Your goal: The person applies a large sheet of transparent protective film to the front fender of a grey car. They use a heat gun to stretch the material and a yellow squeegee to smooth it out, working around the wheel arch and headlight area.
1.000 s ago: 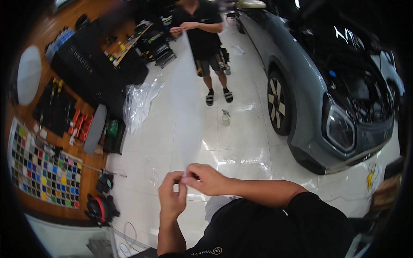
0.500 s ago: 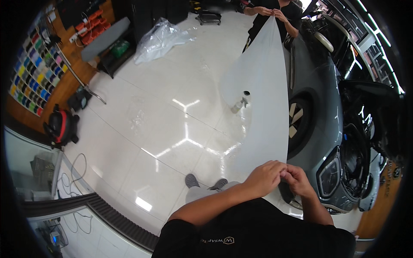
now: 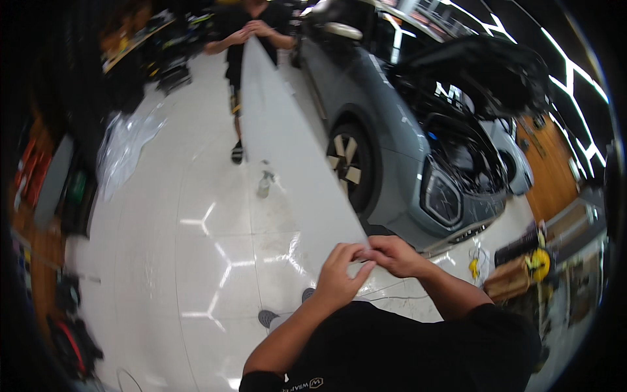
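A long sheet of whitish, translucent film (image 3: 281,130) is stretched between me and a person standing at the far end. Its near end gathers to a point where my left hand (image 3: 341,277) and my right hand (image 3: 396,256) come together. Both of my hands pinch this film end, fingertips touching, above the floor in front of my body. The other person's hands (image 3: 253,31) hold the far end at chest height. Along its right side, the film hangs close to the front wheel (image 3: 346,163) of a grey-blue car (image 3: 388,176).
A spray bottle (image 3: 264,186) stands on the tiled floor, left of the film. Crumpled clear plastic (image 3: 127,147) lies at the far left. The car's raised hood (image 3: 483,68) is on the right. Near a wooden box (image 3: 508,277), a cable (image 3: 405,298) crosses the floor.
My view has swung to the right, so the car and film sit further left. My hands keep their pinch on the film, and the left fingers are spread a little more.
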A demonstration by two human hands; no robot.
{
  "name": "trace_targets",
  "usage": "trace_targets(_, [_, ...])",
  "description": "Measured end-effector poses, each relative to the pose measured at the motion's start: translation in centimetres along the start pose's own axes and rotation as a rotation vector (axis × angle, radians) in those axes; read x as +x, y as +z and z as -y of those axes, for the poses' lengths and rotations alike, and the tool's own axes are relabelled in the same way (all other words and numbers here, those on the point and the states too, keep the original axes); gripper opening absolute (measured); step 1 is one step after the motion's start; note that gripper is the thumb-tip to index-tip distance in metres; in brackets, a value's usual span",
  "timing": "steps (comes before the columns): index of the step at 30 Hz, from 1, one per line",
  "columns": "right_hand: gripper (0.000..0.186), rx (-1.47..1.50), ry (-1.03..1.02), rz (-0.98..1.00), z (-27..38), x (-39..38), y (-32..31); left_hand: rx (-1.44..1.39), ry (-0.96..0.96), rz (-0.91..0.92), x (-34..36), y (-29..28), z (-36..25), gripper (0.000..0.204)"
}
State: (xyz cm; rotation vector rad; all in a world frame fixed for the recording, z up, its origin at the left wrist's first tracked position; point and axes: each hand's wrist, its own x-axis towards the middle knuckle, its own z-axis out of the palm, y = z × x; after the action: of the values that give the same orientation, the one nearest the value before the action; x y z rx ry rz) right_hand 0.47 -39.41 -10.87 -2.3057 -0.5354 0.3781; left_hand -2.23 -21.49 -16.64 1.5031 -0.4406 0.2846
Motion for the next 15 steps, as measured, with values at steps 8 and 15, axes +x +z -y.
trace_targets(8, [0.023,0.222,-0.081,0.049,3.1,2.4,4.9,0.231,0.008,-0.009,-1.7,-5.4,-0.6,0.027])
trace_targets(15, [0.024,0.430,-0.206,0.206,4.4,4.6,8.3,0.130,-0.069,-0.140,-4.5,-8.6,-0.9,0.019])
